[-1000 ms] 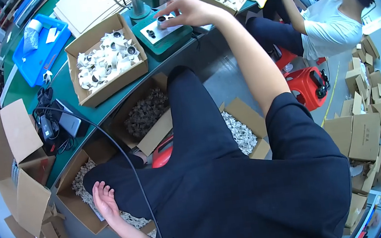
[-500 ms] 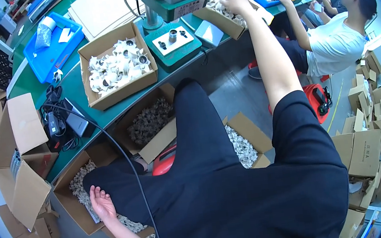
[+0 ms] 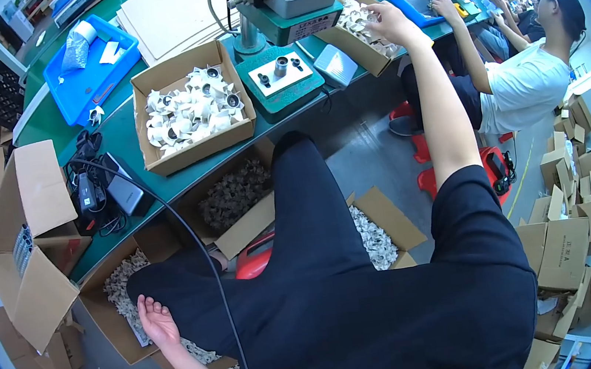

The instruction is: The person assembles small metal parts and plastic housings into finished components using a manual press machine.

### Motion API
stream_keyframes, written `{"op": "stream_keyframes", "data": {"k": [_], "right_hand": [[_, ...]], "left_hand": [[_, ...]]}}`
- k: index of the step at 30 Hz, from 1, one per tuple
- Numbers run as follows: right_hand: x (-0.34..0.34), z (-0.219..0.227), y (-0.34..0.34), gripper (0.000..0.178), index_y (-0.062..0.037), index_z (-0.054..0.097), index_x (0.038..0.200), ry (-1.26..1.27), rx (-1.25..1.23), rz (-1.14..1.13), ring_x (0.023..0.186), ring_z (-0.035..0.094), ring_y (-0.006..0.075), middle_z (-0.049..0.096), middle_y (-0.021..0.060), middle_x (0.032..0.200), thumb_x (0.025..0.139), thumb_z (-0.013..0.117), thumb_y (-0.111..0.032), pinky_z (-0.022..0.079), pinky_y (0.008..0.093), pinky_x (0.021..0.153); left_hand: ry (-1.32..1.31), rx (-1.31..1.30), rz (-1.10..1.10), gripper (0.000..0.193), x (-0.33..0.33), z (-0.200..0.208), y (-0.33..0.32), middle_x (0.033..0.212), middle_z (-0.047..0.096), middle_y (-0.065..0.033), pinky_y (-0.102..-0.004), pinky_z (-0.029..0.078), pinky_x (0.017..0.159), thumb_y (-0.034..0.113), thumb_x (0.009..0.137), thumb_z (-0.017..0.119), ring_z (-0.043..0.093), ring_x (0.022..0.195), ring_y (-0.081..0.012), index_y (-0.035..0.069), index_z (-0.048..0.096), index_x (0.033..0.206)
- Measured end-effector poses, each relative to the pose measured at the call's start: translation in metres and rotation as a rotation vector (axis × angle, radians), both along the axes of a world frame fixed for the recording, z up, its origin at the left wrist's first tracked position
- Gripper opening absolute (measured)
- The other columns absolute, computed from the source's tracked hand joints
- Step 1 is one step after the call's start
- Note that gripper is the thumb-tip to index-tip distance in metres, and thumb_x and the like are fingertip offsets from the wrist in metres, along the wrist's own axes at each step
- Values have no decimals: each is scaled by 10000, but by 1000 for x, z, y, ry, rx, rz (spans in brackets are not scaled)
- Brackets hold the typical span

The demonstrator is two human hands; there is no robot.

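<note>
My right hand (image 3: 395,25) reaches out over a cardboard box of small white finned parts (image 3: 357,19) on the bench. Its fingers are bent inward, and whatever lies between them blends with the white parts behind. Down at the left, my left hand (image 3: 158,322) rests palm up beside my thigh with its fingers loosely apart and nothing in it. A bench press (image 3: 300,19) stands between two boxes of parts. Under it a green base (image 3: 287,96) carries a light plate with a dark upright cylinder (image 3: 281,65) and two small dark knobs.
Another cardboard box (image 3: 199,152) of white finned parts sits left of the press. Further left are a blue tray (image 3: 58,85) and black adapters (image 3: 88,193). A black cable (image 3: 203,249) crosses my lap. More boxes stand below. A co-worker (image 3: 532,82) sits at the right.
My right hand has drawn slightly back and to the right over the box. The whole view has shifted a little. My left hand stays in place by my thigh.
</note>
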State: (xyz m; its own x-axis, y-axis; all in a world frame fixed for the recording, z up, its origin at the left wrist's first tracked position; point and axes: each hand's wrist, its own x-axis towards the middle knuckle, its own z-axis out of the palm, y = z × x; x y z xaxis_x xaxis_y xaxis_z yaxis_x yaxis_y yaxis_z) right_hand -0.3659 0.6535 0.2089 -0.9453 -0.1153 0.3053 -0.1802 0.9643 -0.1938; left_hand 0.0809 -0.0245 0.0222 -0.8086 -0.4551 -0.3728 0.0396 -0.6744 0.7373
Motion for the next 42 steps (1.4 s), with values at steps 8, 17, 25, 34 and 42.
{"op": "stream_keyframes", "data": {"k": [8,17,25,34,42], "right_hand": [[31,10,-42,437,5,680,1005,113,-39,-24,854,612,292,618,167,906,726,787,-314,488,356,783],[74,-15,-183,300,0,715,840,243,-259,89,854,616,263,653,117,763,723,799,-263,500,371,799],[88,-14,-180,255,5,707,966,-64,-871,161,889,643,191,674,102,777,775,757,-156,502,281,756],[108,-14,-190,275,-19,692,1030,199,-623,398,918,645,206,665,94,995,766,748,-73,518,301,786],[102,-24,-190,301,-47,702,1037,469,-330,511,940,625,250,644,88,997,742,707,15,527,328,788]], "left_hand": [[-4,18,-16,241,-13,4,0,958,623,-18,-232,452,589,218,993,489,542,726,-94,72,566,1169],[2,44,-3,249,-6,4,7,950,612,-24,-227,453,605,196,1005,455,533,729,-98,57,554,1187],[89,90,7,223,-1,3,2,919,591,-6,-234,451,601,210,1003,468,525,727,-95,77,563,1155],[76,122,-28,234,-10,4,4,924,584,-15,-236,459,600,207,1016,438,521,715,-95,73,537,1180],[99,135,-57,244,-9,2,-2,951,602,-27,-239,462,609,212,1023,419,534,730,-105,72,530,1190]]}}
